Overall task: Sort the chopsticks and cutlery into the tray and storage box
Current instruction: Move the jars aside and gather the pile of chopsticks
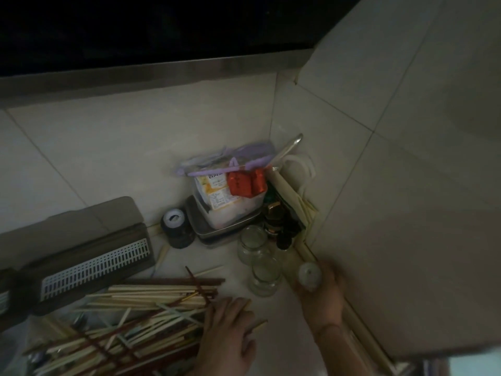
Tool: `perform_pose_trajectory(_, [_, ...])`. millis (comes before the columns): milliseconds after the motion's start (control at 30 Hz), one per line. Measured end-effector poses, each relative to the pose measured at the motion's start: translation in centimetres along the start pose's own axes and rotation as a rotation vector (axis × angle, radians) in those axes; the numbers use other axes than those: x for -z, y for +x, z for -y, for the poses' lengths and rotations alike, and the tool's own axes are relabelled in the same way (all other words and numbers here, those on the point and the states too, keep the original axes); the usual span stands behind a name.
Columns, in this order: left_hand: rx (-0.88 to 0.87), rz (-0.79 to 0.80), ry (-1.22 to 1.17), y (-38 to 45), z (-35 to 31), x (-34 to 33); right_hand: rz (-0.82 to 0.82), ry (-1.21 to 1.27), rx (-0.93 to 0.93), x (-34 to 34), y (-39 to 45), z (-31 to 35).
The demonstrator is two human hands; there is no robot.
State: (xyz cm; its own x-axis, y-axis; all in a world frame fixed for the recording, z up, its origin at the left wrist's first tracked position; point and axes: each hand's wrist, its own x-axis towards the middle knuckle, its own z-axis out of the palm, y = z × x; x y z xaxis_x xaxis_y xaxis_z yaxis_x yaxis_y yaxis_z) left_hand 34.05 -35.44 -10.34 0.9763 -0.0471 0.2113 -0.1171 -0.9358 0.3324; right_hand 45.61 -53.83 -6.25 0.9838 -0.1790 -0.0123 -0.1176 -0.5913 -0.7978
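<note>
The light is dim, so small things are hard to see. A big messy pile of chopsticks (141, 318), pale ones and dark red ones, lies on the bench (108, 147) at the lower left. Some metal cutlery seems to peek out under the pile at the far left, but it is too dark to be sure. The left hand (227, 329) rests on the right end of the pile, and its grip looks closed around the ends of a few sticks. The right hand (322, 291) is over by the tiled wall, with its grip wrapped round a small pale jar or bottle (310, 275). The dark storage box (81, 256) with the white slotted insert sits open just behind the pile. A metal tray (214, 229) stands farther back with a plastic tub (230, 196) on it. Two empty glass jars (257, 261) stand close together between the two hands, and a small dark pot with a white lid (176, 226) sits near the box. I think things could go wrong here. The sticks cross each other every way, so pulling a few out could drag others along and send them rolling off the bench. The glass jars are very near both hands, so a quick move could knock one over. In this poor light, a pale stick could also be missed.
</note>
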Motion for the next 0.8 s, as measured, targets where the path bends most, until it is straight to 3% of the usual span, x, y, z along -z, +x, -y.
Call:
perform_pose_trajectory(400, [0.094,0.064,0.024,2.5,-1.4,-0.3,-0.038,0.111,-0.082,-4.1,2.0,0.6])
perform_pose_trajectory(667, [0.101,0.071,0.037,2.7,-1.5,0.3,0.005,0.083,-0.272,-4.8,1.4,-1.8])
perform_pose_trajectory(800, [0.098,0.086,0.044,2.6,-1.5,0.8,-0.043,0.060,-0.158,-5.1,2.4,-2.0])
